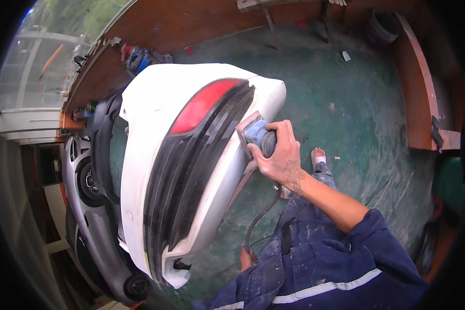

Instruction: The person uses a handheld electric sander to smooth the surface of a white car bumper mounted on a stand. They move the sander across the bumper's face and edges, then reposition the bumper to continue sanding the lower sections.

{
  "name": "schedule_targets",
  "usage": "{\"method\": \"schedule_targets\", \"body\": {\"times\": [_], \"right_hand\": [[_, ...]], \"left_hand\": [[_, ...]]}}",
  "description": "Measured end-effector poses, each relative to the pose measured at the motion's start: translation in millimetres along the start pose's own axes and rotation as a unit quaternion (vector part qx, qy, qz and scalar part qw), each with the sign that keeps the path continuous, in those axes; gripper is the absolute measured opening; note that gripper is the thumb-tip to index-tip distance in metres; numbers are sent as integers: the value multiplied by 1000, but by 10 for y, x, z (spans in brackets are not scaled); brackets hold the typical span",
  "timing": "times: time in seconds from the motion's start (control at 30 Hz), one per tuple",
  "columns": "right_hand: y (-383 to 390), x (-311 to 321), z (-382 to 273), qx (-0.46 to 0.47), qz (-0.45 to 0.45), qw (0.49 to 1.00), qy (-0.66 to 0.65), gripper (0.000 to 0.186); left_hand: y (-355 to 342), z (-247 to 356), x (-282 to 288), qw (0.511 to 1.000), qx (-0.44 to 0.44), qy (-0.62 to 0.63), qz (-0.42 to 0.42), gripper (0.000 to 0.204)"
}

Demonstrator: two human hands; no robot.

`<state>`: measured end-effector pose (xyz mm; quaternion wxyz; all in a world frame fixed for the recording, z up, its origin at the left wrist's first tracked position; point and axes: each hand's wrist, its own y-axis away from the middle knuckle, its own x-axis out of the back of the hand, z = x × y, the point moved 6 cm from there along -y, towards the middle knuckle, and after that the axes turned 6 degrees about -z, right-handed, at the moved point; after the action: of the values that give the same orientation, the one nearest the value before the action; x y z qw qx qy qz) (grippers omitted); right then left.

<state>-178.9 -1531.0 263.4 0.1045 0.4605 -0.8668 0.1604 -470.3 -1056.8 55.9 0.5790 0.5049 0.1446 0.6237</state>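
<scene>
My right hand [281, 155] is wrapped round a blue and black sander [258, 135]. The sander's pad rests against the right edge of a white car bumper [144, 108], beside its black grooved section [183, 181]. A red reflector-like panel [206, 106] sits at the top of that section. A dark hose [254, 225] hangs from near the sander down to my left hand [247, 257], low by my leg. The left fingers look closed round the hose, though they are small and partly hidden.
A silver car [95, 232] and a dark bumper-like part [102, 147] stand at the left. Bundled items [139, 59] lie along the low wall behind. A bucket [382, 28] is at the far right, near a reddish-brown bench [418, 88]. The floor [346, 119] is green and dusty.
</scene>
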Motion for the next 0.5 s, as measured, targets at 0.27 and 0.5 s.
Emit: {"method": "schedule_targets", "body": {"times": [0.27, 0.5], "right_hand": [[221, -49, -203, 34, -20, 999, 26, 61], [-10, 21, -85, -12, -1, 1000, 23, 57]], "left_hand": [[36, -97, -178, 1000, 6, -10, 2, 54], [70, -108, -149, 1000, 3, -19, 12, 56]]}}
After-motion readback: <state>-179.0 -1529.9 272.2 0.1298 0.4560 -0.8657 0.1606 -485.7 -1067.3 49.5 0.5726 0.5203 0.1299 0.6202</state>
